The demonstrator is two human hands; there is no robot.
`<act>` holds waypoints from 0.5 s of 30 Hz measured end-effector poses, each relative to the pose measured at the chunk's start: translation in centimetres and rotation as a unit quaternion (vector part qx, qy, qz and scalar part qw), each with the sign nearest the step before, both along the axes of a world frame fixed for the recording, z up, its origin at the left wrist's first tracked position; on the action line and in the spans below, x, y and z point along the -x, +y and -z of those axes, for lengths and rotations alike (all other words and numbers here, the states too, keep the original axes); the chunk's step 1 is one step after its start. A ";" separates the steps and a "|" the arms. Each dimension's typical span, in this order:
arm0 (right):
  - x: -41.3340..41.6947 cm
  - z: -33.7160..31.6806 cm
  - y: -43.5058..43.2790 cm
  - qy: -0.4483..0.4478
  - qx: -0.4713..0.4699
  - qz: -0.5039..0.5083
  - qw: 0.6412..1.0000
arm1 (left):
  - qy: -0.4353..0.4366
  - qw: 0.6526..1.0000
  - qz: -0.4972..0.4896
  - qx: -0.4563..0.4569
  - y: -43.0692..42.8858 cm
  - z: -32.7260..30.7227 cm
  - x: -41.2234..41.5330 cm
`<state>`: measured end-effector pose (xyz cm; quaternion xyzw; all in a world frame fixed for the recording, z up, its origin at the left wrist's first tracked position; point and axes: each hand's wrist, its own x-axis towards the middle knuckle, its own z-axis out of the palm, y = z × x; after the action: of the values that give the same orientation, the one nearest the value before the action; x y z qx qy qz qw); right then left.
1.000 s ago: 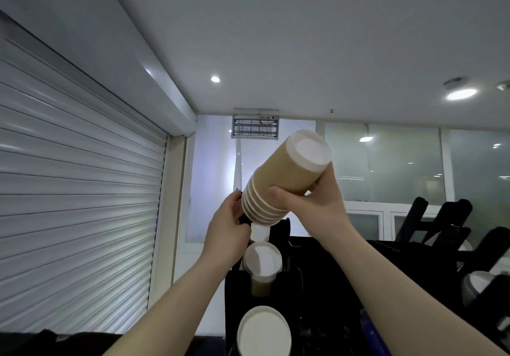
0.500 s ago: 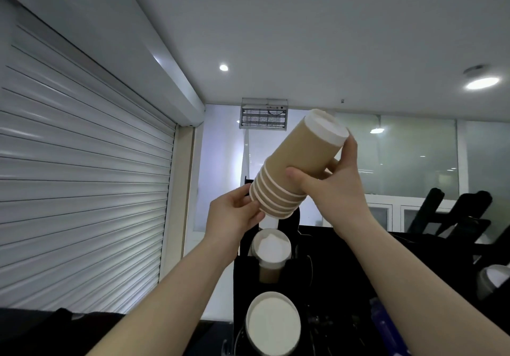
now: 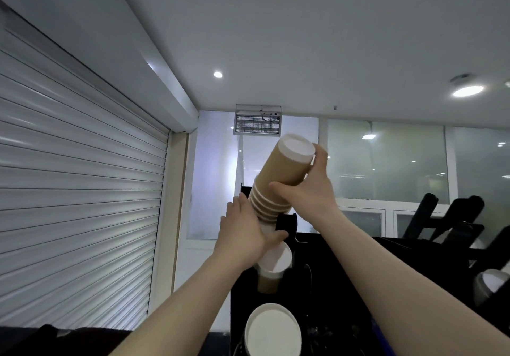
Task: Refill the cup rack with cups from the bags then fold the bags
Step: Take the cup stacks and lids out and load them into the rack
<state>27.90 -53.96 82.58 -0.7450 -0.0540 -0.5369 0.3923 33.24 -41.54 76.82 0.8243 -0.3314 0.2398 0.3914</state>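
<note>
A nested stack of tan paper cups (image 3: 281,173) with white rims and a white base is held tilted, base up, above the top of the black cup rack (image 3: 287,223). My right hand (image 3: 306,190) grips the stack around its upper cup. My left hand (image 3: 245,231) cups the lower end of the stack, thumb under it, at the rack's top opening. Below, a tan cup (image 3: 273,267) pokes out of a rack slot, and a larger white cup bottom (image 3: 271,331) shows at the lowest slot. No bag is in view.
A white roller shutter (image 3: 77,204) fills the left side. A wall-mounted grille box (image 3: 256,124) hangs behind the stack. Dark equipment (image 3: 441,223) and another white-based cup (image 3: 491,284) stand to the right of the rack.
The stack has come lower, its rim end now against the rack top. My left hand has closed in under the stack's lower end. The camera has tilted slightly.
</note>
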 end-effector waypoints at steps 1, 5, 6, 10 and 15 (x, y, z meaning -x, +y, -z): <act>-0.5 0.2 -0.2 0.017 0.007 0.009 1.000 | 0.001 1.000 -0.010 -0.009 -0.1 0.0 -0.1; -2.0 0.8 -0.2 0.059 0.036 0.025 0.997 | -0.007 1.000 -0.024 -0.017 -0.3 0.1 -0.2; -2.3 0.8 -0.1 0.066 0.045 0.027 0.996 | -0.009 0.999 -0.026 -0.018 -0.3 0.1 -0.2; -2.4 -0.1 0.1 0.106 0.090 0.048 0.989 | -0.002 0.999 -0.031 -0.007 -0.5 0.1 -0.4; -2.4 0.0 -0.5 0.156 0.131 0.083 0.975 | 0.008 1.000 -0.021 0.011 -0.5 0.1 -0.6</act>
<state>30.33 -54.49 82.61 -0.8663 0.0004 -0.4331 0.2489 33.80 -42.03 76.75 0.8285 -0.3084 0.2444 0.3984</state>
